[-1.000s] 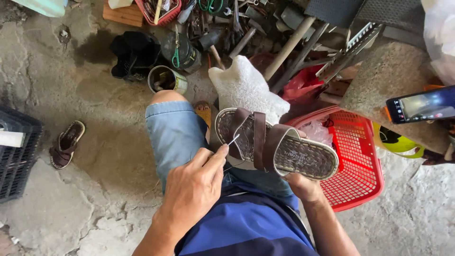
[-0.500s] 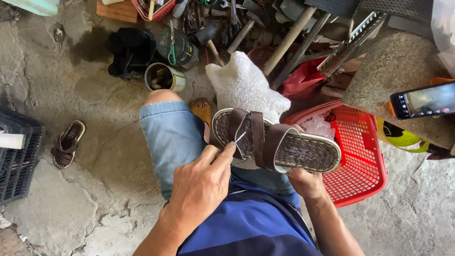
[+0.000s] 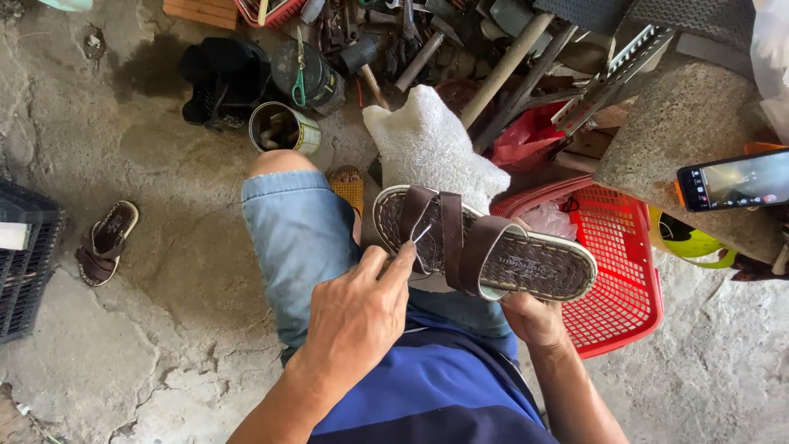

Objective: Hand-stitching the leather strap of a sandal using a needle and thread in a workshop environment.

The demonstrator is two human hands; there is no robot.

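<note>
Fingertips of the left hand are pinched shut on a thin pale thread that runs to the front strap of a brown woven sandal with a white stitched edge. The sandal rests across the person's lap, over the blue denim shorts, and the right hand grips it from below, near its heel end, with its fingers mostly hidden under the sole. Compared with a moment before, the left hand has stayed at the same spot by the strap and the thread looks about as long, so the stitch seems to be in mid pull and little has changed. Behind the sandal, a bit farther off, stands a white fuzzy cloth-covered lump. To the right, a red plastic basket lies on the concrete floor, very near the sandal's heel end. Farther right, a black phone sits on a rough grey stone block. At the far edge lie a round tin can, a dark pile of tools and long wooden handles. Another brown sandal lies alone on the floor at the left, near a black plastic crate. Nothing stands between the hands and the sandal.
</note>
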